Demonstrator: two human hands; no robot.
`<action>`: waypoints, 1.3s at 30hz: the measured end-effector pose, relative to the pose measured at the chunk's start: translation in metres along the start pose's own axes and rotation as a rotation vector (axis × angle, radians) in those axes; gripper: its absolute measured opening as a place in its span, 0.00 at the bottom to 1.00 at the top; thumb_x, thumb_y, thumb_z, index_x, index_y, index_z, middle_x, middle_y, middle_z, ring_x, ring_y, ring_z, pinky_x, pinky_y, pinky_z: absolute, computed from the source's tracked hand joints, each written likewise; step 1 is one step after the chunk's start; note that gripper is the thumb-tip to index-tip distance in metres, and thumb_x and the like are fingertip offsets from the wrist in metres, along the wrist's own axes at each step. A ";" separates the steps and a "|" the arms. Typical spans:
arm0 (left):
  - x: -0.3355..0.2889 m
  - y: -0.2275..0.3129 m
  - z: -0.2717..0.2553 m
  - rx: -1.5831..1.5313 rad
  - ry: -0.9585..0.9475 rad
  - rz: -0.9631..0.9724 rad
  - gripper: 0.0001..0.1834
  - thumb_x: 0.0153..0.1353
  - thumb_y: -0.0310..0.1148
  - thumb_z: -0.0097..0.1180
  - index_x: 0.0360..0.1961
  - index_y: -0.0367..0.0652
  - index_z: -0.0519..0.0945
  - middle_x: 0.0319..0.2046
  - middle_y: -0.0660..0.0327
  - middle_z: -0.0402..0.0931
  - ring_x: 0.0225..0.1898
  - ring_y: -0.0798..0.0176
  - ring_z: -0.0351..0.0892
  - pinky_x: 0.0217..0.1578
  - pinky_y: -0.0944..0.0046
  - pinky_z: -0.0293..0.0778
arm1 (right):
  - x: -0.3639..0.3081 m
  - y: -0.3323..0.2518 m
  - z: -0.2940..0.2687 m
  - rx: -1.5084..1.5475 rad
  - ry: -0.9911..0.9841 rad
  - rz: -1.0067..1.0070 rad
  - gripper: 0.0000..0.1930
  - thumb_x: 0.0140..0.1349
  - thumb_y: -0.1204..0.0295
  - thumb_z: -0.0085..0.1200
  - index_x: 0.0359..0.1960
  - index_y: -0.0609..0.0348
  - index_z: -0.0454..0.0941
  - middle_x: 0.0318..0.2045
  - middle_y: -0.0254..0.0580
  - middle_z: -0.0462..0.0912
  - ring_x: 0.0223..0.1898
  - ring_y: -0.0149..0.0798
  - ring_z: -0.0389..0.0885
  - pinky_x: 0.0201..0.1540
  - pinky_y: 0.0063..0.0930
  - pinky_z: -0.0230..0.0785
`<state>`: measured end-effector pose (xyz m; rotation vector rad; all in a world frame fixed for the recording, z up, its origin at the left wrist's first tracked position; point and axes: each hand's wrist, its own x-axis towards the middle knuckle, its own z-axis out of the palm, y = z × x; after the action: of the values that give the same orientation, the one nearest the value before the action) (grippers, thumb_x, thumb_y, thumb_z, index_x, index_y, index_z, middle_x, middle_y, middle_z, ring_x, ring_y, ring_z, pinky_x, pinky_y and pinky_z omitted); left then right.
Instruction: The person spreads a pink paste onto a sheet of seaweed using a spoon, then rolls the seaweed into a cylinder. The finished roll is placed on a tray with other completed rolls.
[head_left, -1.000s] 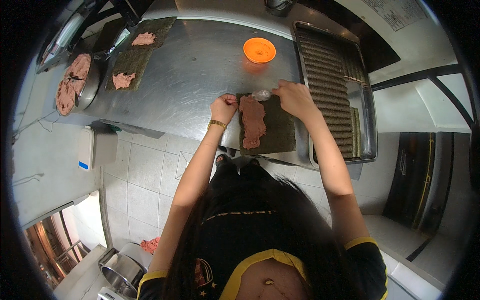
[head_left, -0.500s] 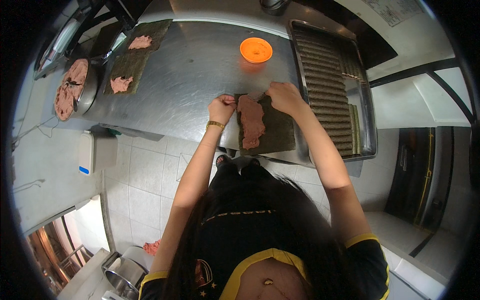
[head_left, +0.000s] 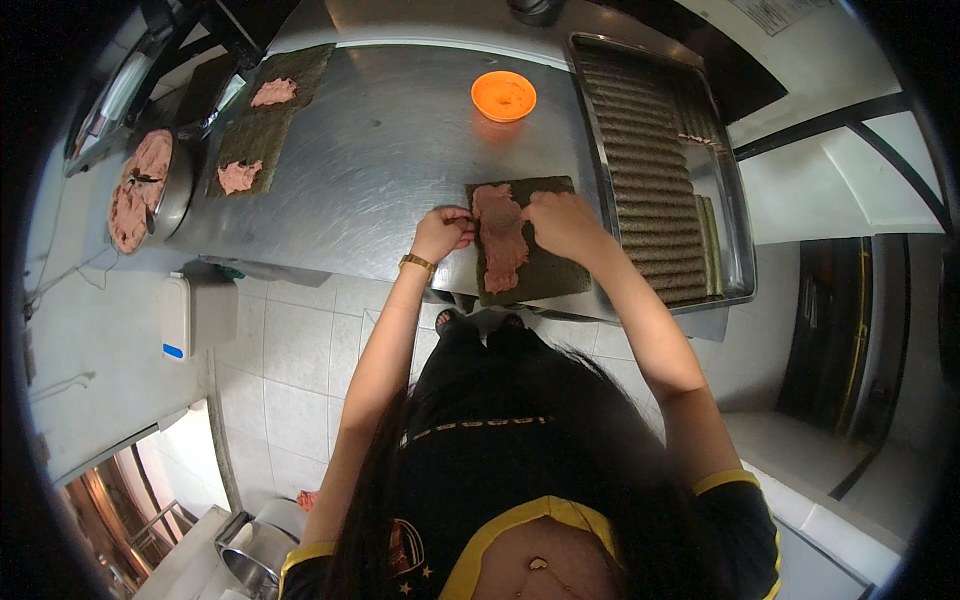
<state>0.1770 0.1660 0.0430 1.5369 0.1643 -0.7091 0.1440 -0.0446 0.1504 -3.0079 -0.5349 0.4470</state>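
A dark green seaweed sheet [head_left: 555,250] lies on the steel table in front of me, with a long strip of pink meat paste [head_left: 503,255] along its left part. My right hand [head_left: 562,222] is closed on a small spreader [head_left: 508,214], seen only in part, its flat greyish head resting on the paste. At the sheet's left edge, my left hand [head_left: 440,234] has its fingers pinched on the border. Beyond the sheet stands an orange bowl [head_left: 503,97] with some orange-brown contents.
Right of the sheet, a metal tray [head_left: 748,262] holds rows of dark seaweed rolls [head_left: 640,170]. Two other sheets [head_left: 245,135] with pink paste lumps lie at the far left, near a steel bowl [head_left: 178,190] of the same paste. The steel table [head_left: 370,150] ends close to my body.
My right hand has drawn the spreader toward me along the paste, from the sheet's far edge. My left hand has slid slightly nearer along the left edge.
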 end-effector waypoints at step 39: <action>-0.049 -0.032 0.002 0.152 -0.186 0.035 0.15 0.58 0.22 0.54 0.47 0.32 0.76 0.37 0.56 0.80 0.35 0.66 0.81 0.34 0.69 0.78 | -0.066 -0.022 0.031 -0.143 0.289 -0.066 0.12 0.53 0.75 0.49 0.40 0.59 0.78 0.35 0.44 0.77 0.39 0.48 0.80 0.39 0.37 0.74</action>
<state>0.1213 0.1836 0.0409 1.6044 -0.0567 -0.8478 0.0683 -0.0462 0.1405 -3.0972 -0.6626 -0.0331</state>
